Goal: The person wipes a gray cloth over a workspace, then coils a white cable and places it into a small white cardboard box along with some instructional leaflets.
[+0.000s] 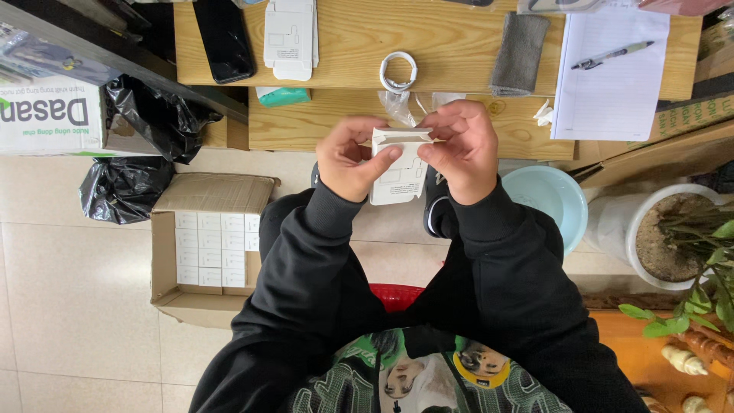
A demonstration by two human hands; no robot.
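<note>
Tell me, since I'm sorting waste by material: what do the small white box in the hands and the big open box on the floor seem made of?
Small white box: apparently thin matte paperboard; it shows creased flaps and cut edges. Open floor box: brown corrugated cardboard, judging by its dull, thick flaps.

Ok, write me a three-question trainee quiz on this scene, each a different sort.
1. True or false: both the left hand and the right hand hold the small white carton.
2. What lies on the white paper pad? A) a pen B) a spoon C) a key
3. Fill in: the open cardboard box on the floor holds rows of small ____ boxes.

Key: 1 true; 2 A, the pen; 3 white.
</note>
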